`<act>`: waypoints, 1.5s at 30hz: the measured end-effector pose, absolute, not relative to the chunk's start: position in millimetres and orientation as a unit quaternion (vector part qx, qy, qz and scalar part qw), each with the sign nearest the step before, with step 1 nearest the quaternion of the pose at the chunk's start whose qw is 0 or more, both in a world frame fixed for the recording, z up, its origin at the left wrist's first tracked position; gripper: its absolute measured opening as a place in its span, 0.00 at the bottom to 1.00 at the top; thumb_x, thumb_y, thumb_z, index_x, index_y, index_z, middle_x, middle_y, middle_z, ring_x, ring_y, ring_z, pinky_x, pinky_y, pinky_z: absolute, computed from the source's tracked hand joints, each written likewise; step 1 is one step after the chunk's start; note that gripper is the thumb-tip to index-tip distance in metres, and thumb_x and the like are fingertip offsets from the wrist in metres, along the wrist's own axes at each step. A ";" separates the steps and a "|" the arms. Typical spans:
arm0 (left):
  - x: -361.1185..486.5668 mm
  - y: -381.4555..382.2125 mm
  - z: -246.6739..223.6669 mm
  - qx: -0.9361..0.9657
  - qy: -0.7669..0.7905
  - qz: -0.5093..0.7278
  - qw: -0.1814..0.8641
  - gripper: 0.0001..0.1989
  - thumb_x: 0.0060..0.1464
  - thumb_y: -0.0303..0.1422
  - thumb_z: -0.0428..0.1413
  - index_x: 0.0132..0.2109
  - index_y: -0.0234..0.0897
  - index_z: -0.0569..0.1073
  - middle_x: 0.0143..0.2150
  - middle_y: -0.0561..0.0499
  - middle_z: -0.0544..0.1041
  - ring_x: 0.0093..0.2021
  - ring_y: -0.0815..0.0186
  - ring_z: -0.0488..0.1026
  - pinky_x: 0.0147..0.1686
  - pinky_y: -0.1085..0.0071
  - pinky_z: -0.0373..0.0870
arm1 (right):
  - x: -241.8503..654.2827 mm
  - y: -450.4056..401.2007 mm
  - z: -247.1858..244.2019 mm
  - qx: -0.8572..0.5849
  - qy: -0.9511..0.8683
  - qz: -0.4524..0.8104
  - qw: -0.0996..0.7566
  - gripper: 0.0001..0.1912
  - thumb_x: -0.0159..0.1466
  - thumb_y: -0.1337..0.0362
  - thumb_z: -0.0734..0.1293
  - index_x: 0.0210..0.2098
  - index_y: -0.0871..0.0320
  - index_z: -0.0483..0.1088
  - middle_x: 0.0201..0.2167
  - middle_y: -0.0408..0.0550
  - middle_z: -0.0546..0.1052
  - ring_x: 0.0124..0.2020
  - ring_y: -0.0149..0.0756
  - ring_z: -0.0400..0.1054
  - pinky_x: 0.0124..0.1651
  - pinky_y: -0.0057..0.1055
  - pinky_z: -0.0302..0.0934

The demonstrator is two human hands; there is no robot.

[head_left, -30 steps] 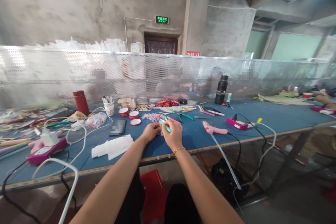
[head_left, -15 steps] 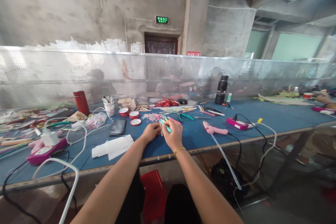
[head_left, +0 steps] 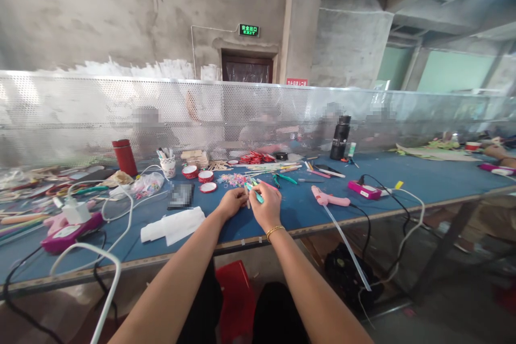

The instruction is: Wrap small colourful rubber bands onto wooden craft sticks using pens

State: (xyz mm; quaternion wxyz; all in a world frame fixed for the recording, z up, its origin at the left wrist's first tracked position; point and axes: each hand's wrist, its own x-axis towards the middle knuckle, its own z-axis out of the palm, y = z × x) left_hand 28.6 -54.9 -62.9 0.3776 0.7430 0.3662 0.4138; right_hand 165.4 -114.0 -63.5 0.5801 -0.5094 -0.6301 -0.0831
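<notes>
My right hand (head_left: 267, 204) is closed round a teal pen (head_left: 257, 195), its front end angled toward my left hand. My left hand (head_left: 234, 202) pinches a thin, flat stick (head_left: 248, 200), upright between the two hands; it looks like a wooden craft stick. The pen's front end is close to the stick, but I cannot tell whether they touch. Just beyond my hands lies a pile of small colourful pieces (head_left: 231, 179). To its left are round red-and-white tins or lids (head_left: 208, 187). Green-handled pliers (head_left: 287, 178) lie past my right hand.
A pink glue gun (head_left: 330, 199) lies right, its clear glue stick overhanging the edge. Nearby sits a magenta power box (head_left: 364, 190) with cables. White paper (head_left: 175, 226), a red flask (head_left: 124, 157), a cup of pens (head_left: 167, 166) and a black bottle (head_left: 341, 138) stand or lie around.
Almost nothing differs: both hands keep their place and hold. At the far right, another person's arm has shifted slightly.
</notes>
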 end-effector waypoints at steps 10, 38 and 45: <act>27.8 -53.3 -64.7 0.741 0.356 0.422 0.382 0.12 0.47 0.40 0.57 0.27 0.35 0.67 0.21 0.57 0.67 0.23 0.72 0.61 0.26 0.74 0.59 | 164.1 -114.2 -63.6 -0.495 -0.644 -0.072 0.579 0.04 0.62 0.63 0.63 0.33 0.55 0.70 0.29 0.42 0.75 0.37 0.35 0.67 0.49 0.32 0.49; 25.9 -47.0 -69.5 0.743 0.389 0.434 0.329 0.16 0.49 0.45 0.56 0.27 0.35 0.68 0.21 0.54 0.69 0.24 0.70 0.64 0.26 0.74 0.61 | 164.8 -111.9 -60.8 -0.488 -0.634 -0.056 0.597 0.08 0.65 0.60 0.61 0.36 0.54 0.71 0.30 0.43 0.77 0.36 0.33 0.70 0.44 0.29 0.55; 18.3 -49.5 -65.6 0.734 0.449 0.461 0.218 0.08 0.52 0.35 0.53 0.28 0.38 0.70 0.23 0.53 0.72 0.25 0.68 0.67 0.27 0.74 0.59 | 162.5 -75.7 -36.7 -0.428 -0.666 -0.005 0.611 0.10 0.65 0.59 0.60 0.38 0.53 0.71 0.33 0.43 0.78 0.36 0.34 0.71 0.44 0.30 0.59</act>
